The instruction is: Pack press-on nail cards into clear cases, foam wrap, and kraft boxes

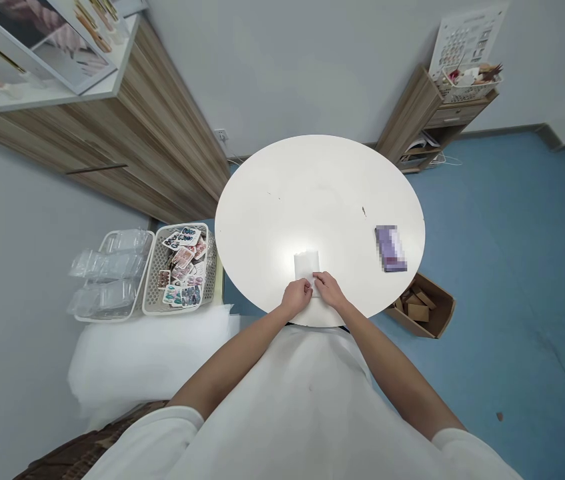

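Note:
A small white foam pouch (306, 264) lies flat near the front edge of the white oval table (312, 180), right before my body. My left hand (298, 296) is closed at the pouch's lower left, thumb and fingers pinched together on it. From the other side, my right hand (329, 289) grips the lower right part, its fingertips on the pouch's surface. The two hands are close together but apart. Whether anything is inside the pouch I cannot make out.
A blurred purple item (391, 249) lies on the table's right. Left stand a basket of press-on nail sets (179, 269), a basket of clear plastic packs (117, 267) and white foam sheets (147, 357). An open carton (442, 313) holds small brown boxes at the right.

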`<state>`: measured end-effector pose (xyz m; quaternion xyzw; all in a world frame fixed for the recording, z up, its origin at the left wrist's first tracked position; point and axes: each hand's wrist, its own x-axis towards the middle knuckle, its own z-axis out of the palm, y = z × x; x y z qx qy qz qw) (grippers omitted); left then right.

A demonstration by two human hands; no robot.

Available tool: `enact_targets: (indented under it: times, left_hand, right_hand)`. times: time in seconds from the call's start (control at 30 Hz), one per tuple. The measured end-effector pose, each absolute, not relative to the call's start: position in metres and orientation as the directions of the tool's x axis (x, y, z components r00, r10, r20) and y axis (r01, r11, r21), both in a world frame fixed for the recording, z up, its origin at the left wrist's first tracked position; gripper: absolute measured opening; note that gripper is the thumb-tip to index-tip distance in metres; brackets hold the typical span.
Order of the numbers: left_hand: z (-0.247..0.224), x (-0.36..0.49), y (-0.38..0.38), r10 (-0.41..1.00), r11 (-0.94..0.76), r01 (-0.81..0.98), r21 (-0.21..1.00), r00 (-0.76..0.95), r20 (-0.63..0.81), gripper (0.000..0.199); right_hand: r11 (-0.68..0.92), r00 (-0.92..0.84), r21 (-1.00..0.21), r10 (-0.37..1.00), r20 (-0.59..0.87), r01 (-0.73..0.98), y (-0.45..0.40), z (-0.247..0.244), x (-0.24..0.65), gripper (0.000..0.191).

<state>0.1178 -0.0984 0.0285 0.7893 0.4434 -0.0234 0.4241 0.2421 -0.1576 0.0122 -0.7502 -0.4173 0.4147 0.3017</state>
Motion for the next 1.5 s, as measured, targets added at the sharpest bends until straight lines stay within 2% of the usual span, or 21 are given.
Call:
enact_targets:
  times: [0.23,0.4,0.53,0.67,0.73,0.83,1.03,1.2,1.33,1.5]
  left_hand:
    - [0.023,0.093,-0.105,0.635,-0.402,0.599,0.692,0.727,-0.261,0.023]
    - [0.024,0.089,-0.095,0.624,-0.593,0.571,0.568,0.771,-0.124,0.034]
    - [0.022,0.101,-0.093,0.596,-0.65,0.565,0.508,0.794,-0.121,0.039]
    - [0.018,0.104,-0.095,0.599,-0.656,0.571,0.493,0.792,-0.119,0.041]
    - [0.016,0.103,-0.095,0.602,-0.65,0.574,0.497,0.789,-0.123,0.042]
    - [0.016,0.102,-0.094,0.603,-0.626,0.577,0.525,0.785,-0.143,0.045]
    - [0.022,0.096,-0.087,0.578,-0.551,0.524,0.65,0.801,-0.156,0.056]
    - [0.027,0.075,-0.091,0.495,-0.518,0.461,0.721,0.848,-0.187,0.07]
    - [0.021,0.062,-0.105,0.466,-0.502,0.462,0.731,0.857,-0.221,0.049]
    - [0.015,0.063,-0.113,0.577,-0.447,0.487,0.75,0.798,-0.175,0.027]
  right_hand:
    - [-0.512,0.421,-0.723,0.846,-0.328,0.464,-0.154,0.004,0.232,0.024]
    - [-0.467,0.39,-0.746,0.871,-0.297,0.475,-0.159,0.0,0.233,0.025]
    - [-0.392,0.327,-0.741,0.913,-0.243,0.545,-0.167,0.006,0.237,0.042]
    - [-0.182,0.137,-0.616,0.983,-0.12,0.766,-0.175,0.017,0.241,0.061]
    - [-0.101,0.029,-0.545,0.99,-0.139,0.832,-0.175,0.019,0.24,0.07]
    - [-0.084,-0.005,-0.48,0.984,-0.181,0.873,-0.171,0.016,0.236,0.075]
    - [-0.037,-0.05,-0.438,0.982,-0.185,0.898,-0.163,0.017,0.237,0.065]
    - [-0.005,-0.134,-0.496,0.96,-0.245,0.868,-0.176,0.035,0.238,0.055]
    - [-0.03,-0.158,-0.572,0.948,-0.276,0.82,-0.192,0.044,0.229,0.038]
    - [-0.135,-0.073,-0.655,0.957,-0.281,0.744,-0.19,0.047,0.225,0.028]
